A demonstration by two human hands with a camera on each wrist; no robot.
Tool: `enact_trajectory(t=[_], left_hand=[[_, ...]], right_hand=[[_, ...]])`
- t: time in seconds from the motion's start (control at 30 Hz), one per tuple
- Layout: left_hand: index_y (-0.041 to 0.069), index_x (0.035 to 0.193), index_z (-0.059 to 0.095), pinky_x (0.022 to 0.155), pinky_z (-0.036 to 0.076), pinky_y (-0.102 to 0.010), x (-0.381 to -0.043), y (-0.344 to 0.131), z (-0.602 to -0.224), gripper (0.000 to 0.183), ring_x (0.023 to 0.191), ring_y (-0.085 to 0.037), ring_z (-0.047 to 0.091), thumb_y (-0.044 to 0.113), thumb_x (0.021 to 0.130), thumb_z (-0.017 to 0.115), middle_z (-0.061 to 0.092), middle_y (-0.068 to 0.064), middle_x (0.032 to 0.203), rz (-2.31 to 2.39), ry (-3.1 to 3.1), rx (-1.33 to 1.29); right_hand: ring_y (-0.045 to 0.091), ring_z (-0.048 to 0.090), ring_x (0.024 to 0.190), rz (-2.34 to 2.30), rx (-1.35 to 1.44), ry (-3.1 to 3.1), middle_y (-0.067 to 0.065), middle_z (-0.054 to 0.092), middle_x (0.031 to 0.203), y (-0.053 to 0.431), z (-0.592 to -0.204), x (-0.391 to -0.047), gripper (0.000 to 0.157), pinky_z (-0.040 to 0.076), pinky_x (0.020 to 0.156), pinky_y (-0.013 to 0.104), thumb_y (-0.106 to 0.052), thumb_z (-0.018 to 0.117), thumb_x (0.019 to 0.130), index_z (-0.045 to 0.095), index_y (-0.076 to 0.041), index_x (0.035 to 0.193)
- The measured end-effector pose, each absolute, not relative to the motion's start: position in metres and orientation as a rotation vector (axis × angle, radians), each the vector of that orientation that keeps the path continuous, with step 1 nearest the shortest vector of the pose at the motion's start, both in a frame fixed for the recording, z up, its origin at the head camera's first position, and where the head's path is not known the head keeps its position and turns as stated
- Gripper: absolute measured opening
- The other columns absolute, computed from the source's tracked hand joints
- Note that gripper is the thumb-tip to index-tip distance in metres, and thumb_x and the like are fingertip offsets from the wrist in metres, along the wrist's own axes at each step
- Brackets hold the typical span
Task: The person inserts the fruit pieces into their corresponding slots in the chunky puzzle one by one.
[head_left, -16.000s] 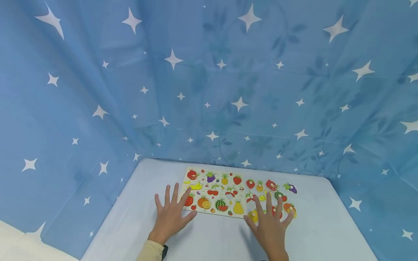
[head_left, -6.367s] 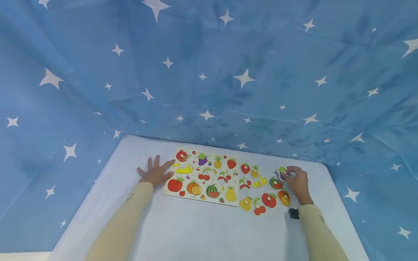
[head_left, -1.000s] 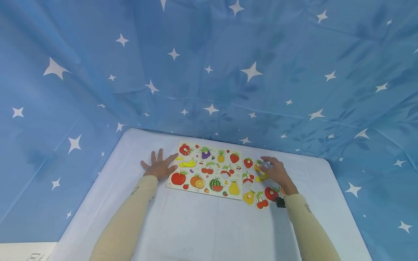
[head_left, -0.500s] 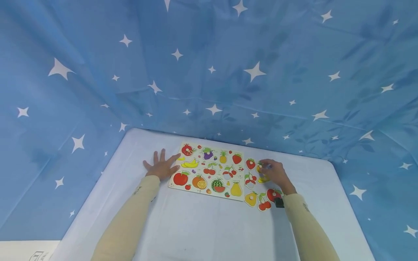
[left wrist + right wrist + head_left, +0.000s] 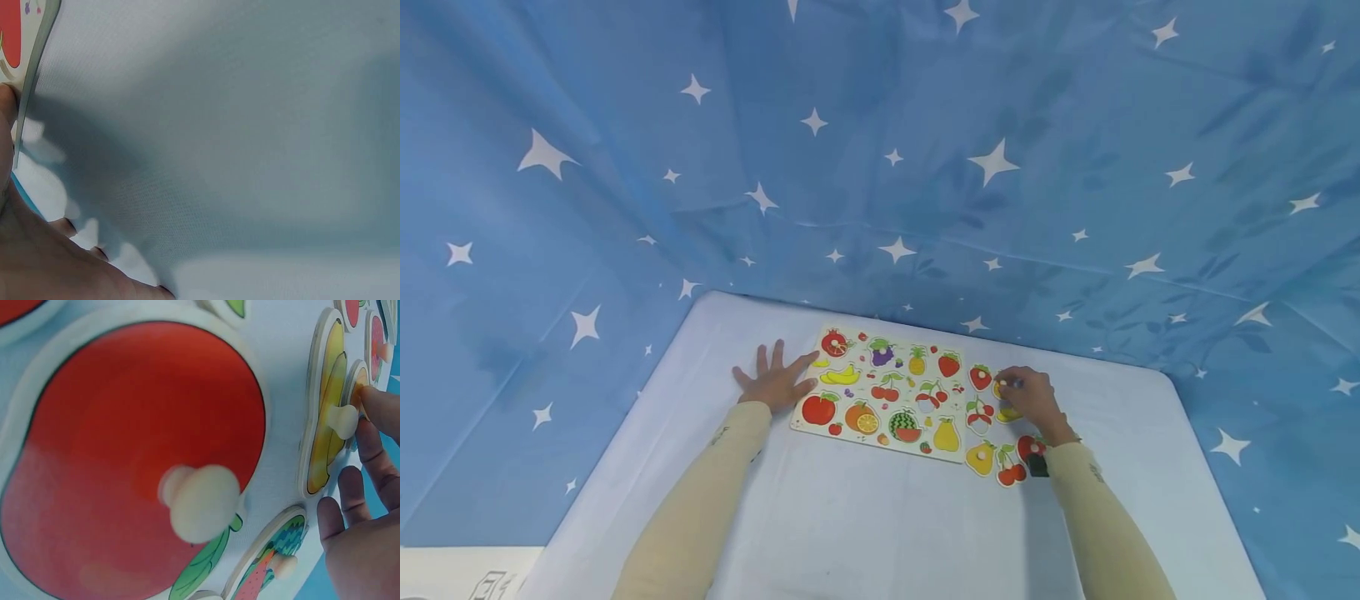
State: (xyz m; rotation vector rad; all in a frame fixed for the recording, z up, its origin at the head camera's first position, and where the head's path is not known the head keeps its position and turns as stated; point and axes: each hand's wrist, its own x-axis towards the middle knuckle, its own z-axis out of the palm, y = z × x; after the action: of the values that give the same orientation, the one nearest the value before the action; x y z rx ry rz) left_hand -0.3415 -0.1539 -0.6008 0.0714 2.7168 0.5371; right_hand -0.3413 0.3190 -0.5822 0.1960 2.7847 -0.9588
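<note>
My left hand [image 5: 772, 384] lies flat with fingers spread, thumb and index finger on the left edge of the cream fruit puzzle board [image 5: 931, 367]. My right hand [image 5: 1033, 402] pinches the pineapple puzzle piece [image 5: 357, 380] between thumb and index finger, its other fingers loosely bent. That piece still sits among the loose pieces right of the board. On the board, the pomegranate piece [image 5: 833, 342] and the grape piece [image 5: 882, 352] show knobs. In the right wrist view the banana piece [image 5: 328, 412] stands close to my fingers, the apple piece [image 5: 144, 437] nearer the camera.
Loose knobbed pieces lie right of the board: strawberry [image 5: 981, 377], two-tone cherries [image 5: 980, 415], pear [image 5: 981, 457] and red cherries [image 5: 1011, 467]. A watermelon piece [image 5: 269, 556] is by my right fingers. A blue star-patterned curtain [image 5: 880, 208] hangs behind the white table [image 5: 865, 525].
Since the oldest frames, the pomegranate and grape pieces have gone from the loose group onto the board. My right hand has come left from the grapes and closed on the pineapple piece.
</note>
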Motion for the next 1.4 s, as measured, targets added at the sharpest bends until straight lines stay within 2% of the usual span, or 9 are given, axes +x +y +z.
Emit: enact_trajectory(t=[0.2, 0.43, 0.53, 0.73, 1.1, 1.4], left_hand=[[0.035, 0.171, 0.030, 0.109, -0.002, -0.090, -0.339, -0.152, -0.595, 0.070, 0.158, -0.056, -0.011, 0.050, 0.107, 0.057, -0.003, -0.026, 0.177, 0.528, 2.717, 0.078], [0.033, 0.170, 0.031, 0.110, -0.002, -0.090, -0.333, -0.152, -0.587, 0.069, 0.158, -0.057, -0.010, 0.047, 0.108, 0.058, -0.002, -0.028, 0.176, 0.539, 2.720, 0.081], [0.033, 0.170, 0.031, 0.109, -0.002, -0.090, -0.333, -0.153, -0.589, 0.070, 0.157, -0.057, -0.010, 0.048, 0.108, 0.058, -0.002, -0.028, 0.176, 0.543, 2.716, 0.080], [0.035, 0.171, 0.029, 0.109, -0.003, -0.090, -0.338, -0.156, -0.596, 0.071, 0.157, -0.057, -0.012, 0.050, 0.107, 0.057, -0.004, -0.027, 0.176, 0.543, 2.721, 0.084], [0.035, 0.170, 0.031, 0.109, -0.002, -0.089, -0.336, -0.155, -0.591, 0.070, 0.158, -0.057, -0.010, 0.049, 0.107, 0.057, -0.002, -0.027, 0.176, 0.548, 2.723, 0.083], [0.037, 0.170, 0.031, 0.109, -0.003, -0.089, -0.338, -0.155, -0.595, 0.070, 0.158, -0.056, -0.010, 0.050, 0.107, 0.058, -0.003, -0.025, 0.177, 0.550, 2.727, 0.075]], right_hand=[[0.036, 0.064, 0.109, -0.970, 0.242, 2.799, 0.025, 0.068, 0.129, 0.314, -0.580, -0.341, 0.026, 0.055, 0.096, 0.052, -0.006, 0.070, 0.103, 0.071, 0.004, 0.127], [0.033, 0.067, 0.097, -1.056, 0.250, 2.816, 0.026, 0.069, 0.120, 0.315, -0.583, -0.340, 0.021, 0.058, 0.081, 0.040, -0.004, 0.070, 0.102, 0.071, 0.007, 0.120], [0.034, 0.064, 0.102, -1.048, 0.268, 2.813, 0.025, 0.067, 0.123, 0.315, -0.582, -0.341, 0.021, 0.057, 0.081, 0.038, -0.004, 0.069, 0.103, 0.071, 0.006, 0.121], [0.035, 0.058, 0.111, -1.010, 0.284, 2.851, 0.024, 0.064, 0.128, 0.313, -0.578, -0.346, 0.022, 0.055, 0.087, 0.041, -0.006, 0.066, 0.105, 0.070, 0.004, 0.123], [0.036, 0.057, 0.103, -1.079, 0.091, 2.943, 0.024, 0.068, 0.112, 0.299, -0.577, -0.353, 0.016, 0.049, 0.084, 0.047, -0.003, 0.068, 0.102, 0.073, 0.007, 0.114], [0.032, 0.060, 0.096, -1.102, 0.007, 2.913, 0.020, 0.067, 0.107, 0.271, -0.576, -0.366, 0.014, 0.053, 0.081, 0.040, -0.002, 0.069, 0.102, 0.074, 0.006, 0.113]])
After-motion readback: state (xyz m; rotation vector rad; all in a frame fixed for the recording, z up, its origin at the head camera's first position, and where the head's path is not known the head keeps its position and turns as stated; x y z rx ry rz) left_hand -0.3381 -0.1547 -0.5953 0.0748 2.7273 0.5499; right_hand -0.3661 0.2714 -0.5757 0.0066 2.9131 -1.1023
